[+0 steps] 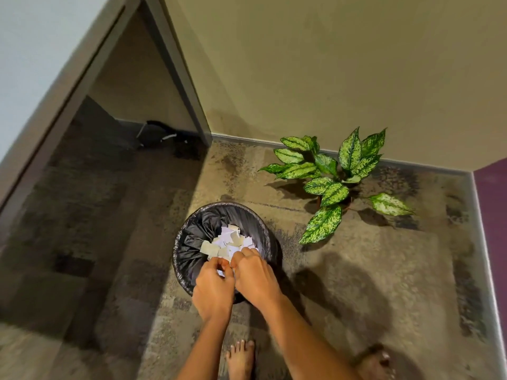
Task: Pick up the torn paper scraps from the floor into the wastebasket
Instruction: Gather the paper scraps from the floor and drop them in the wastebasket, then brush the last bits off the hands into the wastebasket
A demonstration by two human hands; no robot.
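Left hand (pixel 213 287) and right hand (pixel 255 275) together pinch white torn paper scraps (pixel 221 273) over the black-lined round wastebasket (pixel 183 237); the surrounding floor (pixel 356 270) shows none, so these are likely the last.

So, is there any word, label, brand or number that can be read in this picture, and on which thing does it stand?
None: no text can be read anywhere.
The paper scraps in the wastebasket look blank; any marks are too small to read.
The scraps pinched between the left hand and the right hand are mostly hidden.
The plant, wall and carpet carry no writing.
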